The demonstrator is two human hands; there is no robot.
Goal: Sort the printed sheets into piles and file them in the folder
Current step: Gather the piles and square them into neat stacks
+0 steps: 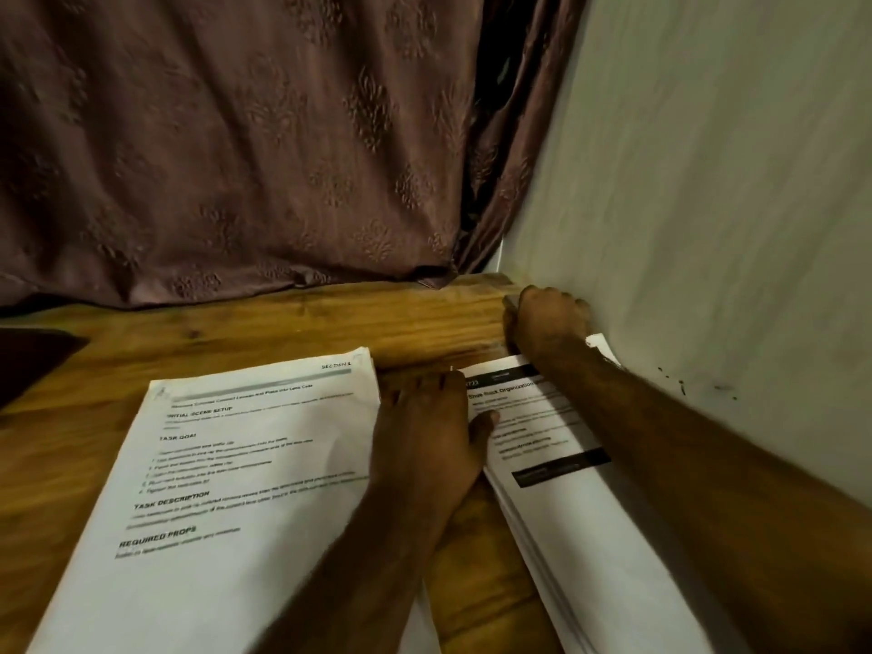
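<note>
On the brown wooden table (198, 342) lie two piles of white printed paper sheets. One thick white pile with black bars on its top page (547, 464) lies on the right, close to the pale wall (708, 181). A second white pile headed with bold black words (226, 488) lies on the left, just beside it, with a strip of bare wood between them. The left hand (424, 436) rests in that gap with its fingers mostly straight; its fingertips touch the edge of the left pile and its thumb presses on the right pile, so it holds nothing tight. The right hand (547, 318) reaches over the far top end of the right pile, near the corner of the wall. Its fingers look curled, but I cannot tell if they pinch a sheet or just push the edge. The step looks like tidying the right pile so its edges line up. To do it well, press down softly with the thumb, tap the far edge square, and keep the two piles apart so pages do not mix. A dark flat thing (33, 361) at the far left may be the folder, but I cannot be sure. Behind the table hangs a brown patterned curtain (236, 134).
</note>
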